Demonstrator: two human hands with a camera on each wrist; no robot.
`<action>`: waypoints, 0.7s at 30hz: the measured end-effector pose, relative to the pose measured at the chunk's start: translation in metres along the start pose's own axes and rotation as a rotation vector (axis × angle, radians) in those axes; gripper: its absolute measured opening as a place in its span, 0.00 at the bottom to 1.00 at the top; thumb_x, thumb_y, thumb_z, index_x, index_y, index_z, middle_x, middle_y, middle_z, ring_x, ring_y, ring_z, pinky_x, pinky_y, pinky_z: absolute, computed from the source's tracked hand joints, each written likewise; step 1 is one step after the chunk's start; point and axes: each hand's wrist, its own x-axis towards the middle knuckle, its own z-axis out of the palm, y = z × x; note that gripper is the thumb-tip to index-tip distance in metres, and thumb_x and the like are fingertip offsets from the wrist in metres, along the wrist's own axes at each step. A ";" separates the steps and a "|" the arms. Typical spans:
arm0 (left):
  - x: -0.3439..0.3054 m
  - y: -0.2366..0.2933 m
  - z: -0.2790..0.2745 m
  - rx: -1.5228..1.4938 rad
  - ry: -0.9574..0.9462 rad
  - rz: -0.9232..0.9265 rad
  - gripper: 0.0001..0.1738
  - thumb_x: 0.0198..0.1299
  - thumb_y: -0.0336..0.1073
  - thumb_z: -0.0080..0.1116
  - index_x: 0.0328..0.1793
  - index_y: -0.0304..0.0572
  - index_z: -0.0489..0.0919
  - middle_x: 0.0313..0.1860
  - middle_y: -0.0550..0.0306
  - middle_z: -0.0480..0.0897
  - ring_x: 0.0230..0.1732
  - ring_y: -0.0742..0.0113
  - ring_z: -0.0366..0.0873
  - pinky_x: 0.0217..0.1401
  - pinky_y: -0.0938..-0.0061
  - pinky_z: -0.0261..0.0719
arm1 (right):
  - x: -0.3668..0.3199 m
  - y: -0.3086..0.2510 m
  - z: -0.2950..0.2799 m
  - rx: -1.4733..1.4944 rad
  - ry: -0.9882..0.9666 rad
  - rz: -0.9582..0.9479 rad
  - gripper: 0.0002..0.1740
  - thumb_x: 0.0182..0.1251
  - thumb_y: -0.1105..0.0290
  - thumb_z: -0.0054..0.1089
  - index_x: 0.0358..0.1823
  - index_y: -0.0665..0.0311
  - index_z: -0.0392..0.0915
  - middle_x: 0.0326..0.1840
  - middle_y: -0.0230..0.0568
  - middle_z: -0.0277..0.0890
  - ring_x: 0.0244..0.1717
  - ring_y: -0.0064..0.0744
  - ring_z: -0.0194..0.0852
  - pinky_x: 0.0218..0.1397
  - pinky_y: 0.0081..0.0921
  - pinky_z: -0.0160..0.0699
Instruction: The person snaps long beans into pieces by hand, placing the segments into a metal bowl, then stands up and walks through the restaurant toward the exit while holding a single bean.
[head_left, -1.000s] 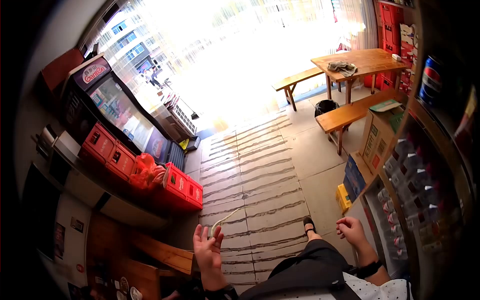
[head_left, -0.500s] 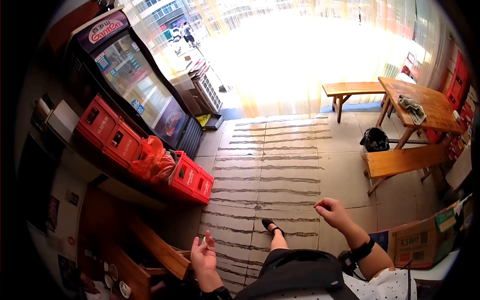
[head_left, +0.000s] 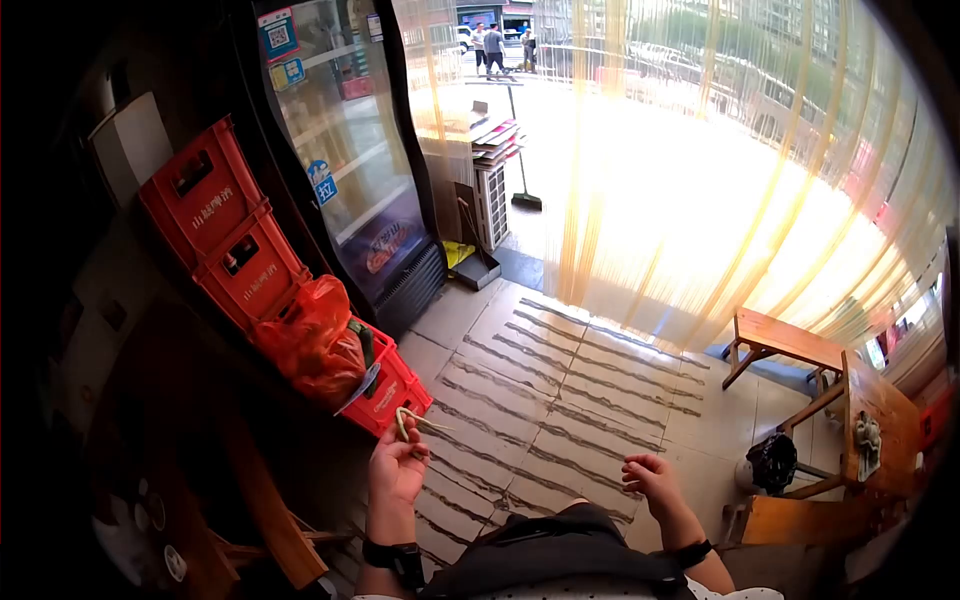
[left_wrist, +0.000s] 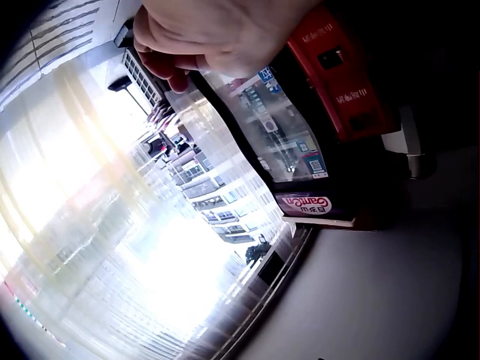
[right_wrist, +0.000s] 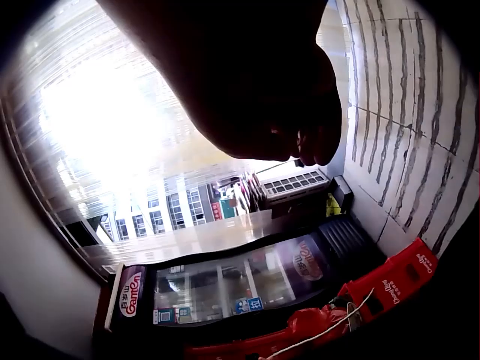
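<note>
In the head view my left hand (head_left: 397, 474) is raised in front of the red crates, fingers bent, pinching a thin pale green strand (head_left: 403, 421). The strand loops above the fingertips, and a thin tail of it points right over the floor. In the left wrist view the hand (left_wrist: 221, 34) fills the top, and the strand is hidden. My right hand (head_left: 652, 474) hovers over the striped floor with loosely curled fingers and nothing visible in them. In the right wrist view that hand (right_wrist: 270, 97) is a dark silhouette.
Stacked red crates (head_left: 204, 197) and a red plastic bag (head_left: 313, 335) stand left, beside a glass-door fridge (head_left: 345, 120). A strip curtain (head_left: 640, 250) hangs ahead. At right are a wooden table (head_left: 885, 400), benches (head_left: 790, 338) and a black-lined bin (head_left: 772, 460). Another bench (head_left: 265, 500) is lower left.
The head view has swung left, bringing the fridge and crates nearer. My left hand has come up toward the crates, still with the strand. My right hand stays loosely curled.
</note>
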 end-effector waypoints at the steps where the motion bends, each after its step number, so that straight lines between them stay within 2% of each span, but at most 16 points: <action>1: 0.018 -0.003 0.012 0.009 -0.013 -0.015 0.31 0.55 0.13 0.41 0.66 0.40 0.75 0.51 0.57 0.80 0.46 0.69 0.78 0.46 0.73 0.75 | 0.022 -0.003 0.003 0.039 -0.019 0.016 0.15 0.67 0.76 0.59 0.53 0.74 0.76 0.43 0.45 0.80 0.41 0.33 0.82 0.43 0.30 0.87; 3: 0.055 -0.009 0.034 0.042 -0.038 -0.049 0.31 0.54 0.13 0.41 0.64 0.41 0.76 0.46 0.59 0.79 0.42 0.69 0.76 0.45 0.72 0.75 | 0.075 0.004 -0.007 0.126 -0.063 0.140 0.19 0.64 0.82 0.57 0.57 0.76 0.73 0.47 0.51 0.79 0.49 0.43 0.83 0.51 0.37 0.88; 4: 0.070 -0.013 0.046 0.081 -0.005 -0.042 0.30 0.54 0.13 0.42 0.64 0.41 0.76 0.41 0.61 0.77 0.39 0.69 0.74 0.45 0.71 0.75 | 0.096 -0.005 -0.003 0.150 -0.057 0.177 0.20 0.61 0.85 0.56 0.57 0.78 0.73 0.47 0.54 0.79 0.48 0.48 0.83 0.51 0.39 0.88; 5: 0.089 -0.015 0.049 0.052 0.016 -0.042 0.30 0.54 0.13 0.42 0.63 0.41 0.76 0.41 0.61 0.77 0.39 0.69 0.74 0.45 0.71 0.75 | 0.125 -0.007 -0.008 0.184 -0.079 0.227 0.20 0.61 0.85 0.56 0.57 0.79 0.73 0.48 0.56 0.79 0.48 0.48 0.83 0.51 0.40 0.88; 7: 0.127 -0.022 0.047 0.004 0.058 -0.049 0.31 0.54 0.13 0.42 0.63 0.41 0.76 0.42 0.60 0.77 0.39 0.68 0.75 0.46 0.71 0.75 | 0.191 -0.032 -0.009 0.137 -0.101 0.280 0.19 0.62 0.84 0.57 0.55 0.79 0.73 0.47 0.55 0.79 0.46 0.47 0.84 0.50 0.40 0.89; 9: 0.171 -0.024 0.036 -0.033 0.135 0.052 0.30 0.52 0.14 0.42 0.60 0.43 0.78 0.41 0.60 0.77 0.38 0.69 0.74 0.44 0.73 0.74 | 0.269 -0.064 -0.007 0.089 -0.125 0.217 0.18 0.63 0.82 0.58 0.55 0.78 0.73 0.45 0.54 0.80 0.44 0.45 0.84 0.48 0.39 0.89; 10: 0.192 -0.024 0.041 -0.048 0.214 0.109 0.29 0.52 0.15 0.42 0.58 0.44 0.79 0.41 0.60 0.78 0.35 0.70 0.73 0.40 0.75 0.72 | 0.311 -0.088 -0.004 0.062 -0.137 0.176 0.18 0.64 0.80 0.58 0.55 0.78 0.74 0.44 0.54 0.81 0.42 0.45 0.85 0.48 0.39 0.89; 13: 0.255 -0.017 0.055 -0.257 0.367 0.194 0.27 0.51 0.15 0.41 0.55 0.45 0.79 0.39 0.61 0.77 0.34 0.70 0.73 0.34 0.76 0.69 | 0.412 -0.175 0.043 -0.030 -0.156 0.132 0.16 0.68 0.74 0.60 0.54 0.76 0.75 0.40 0.49 0.82 0.38 0.40 0.85 0.44 0.35 0.89; 15: 0.292 -0.013 0.092 -0.242 0.305 0.241 0.26 0.51 0.15 0.41 0.53 0.45 0.78 0.38 0.61 0.77 0.33 0.70 0.73 0.33 0.77 0.67 | 0.473 -0.223 0.085 -0.096 -0.332 0.093 0.16 0.72 0.68 0.59 0.54 0.73 0.76 0.39 0.44 0.82 0.36 0.35 0.84 0.40 0.30 0.88; 17: 0.321 -0.015 0.129 -0.210 0.292 0.268 0.25 0.51 0.15 0.41 0.52 0.44 0.77 0.38 0.60 0.76 0.33 0.70 0.72 0.32 0.77 0.66 | 0.521 -0.259 0.137 -0.309 -0.474 0.066 0.16 0.74 0.64 0.57 0.54 0.69 0.78 0.39 0.40 0.83 0.35 0.30 0.83 0.38 0.26 0.85; 19: 0.350 -0.022 0.167 -0.164 0.311 0.270 0.25 0.50 0.16 0.40 0.52 0.44 0.76 0.37 0.60 0.76 0.32 0.69 0.72 0.32 0.77 0.66 | 0.557 -0.271 0.187 -0.549 -0.641 -0.015 0.15 0.76 0.63 0.55 0.53 0.67 0.80 0.37 0.38 0.83 0.36 0.27 0.81 0.38 0.24 0.82; 21: 0.386 -0.030 0.178 -0.193 0.323 0.247 0.25 0.50 0.16 0.40 0.53 0.44 0.75 0.38 0.58 0.75 0.32 0.68 0.72 0.31 0.77 0.66 | 0.570 -0.284 0.234 -0.729 -0.918 -0.090 0.14 0.75 0.65 0.56 0.51 0.67 0.81 0.37 0.38 0.82 0.35 0.24 0.80 0.38 0.23 0.81</action>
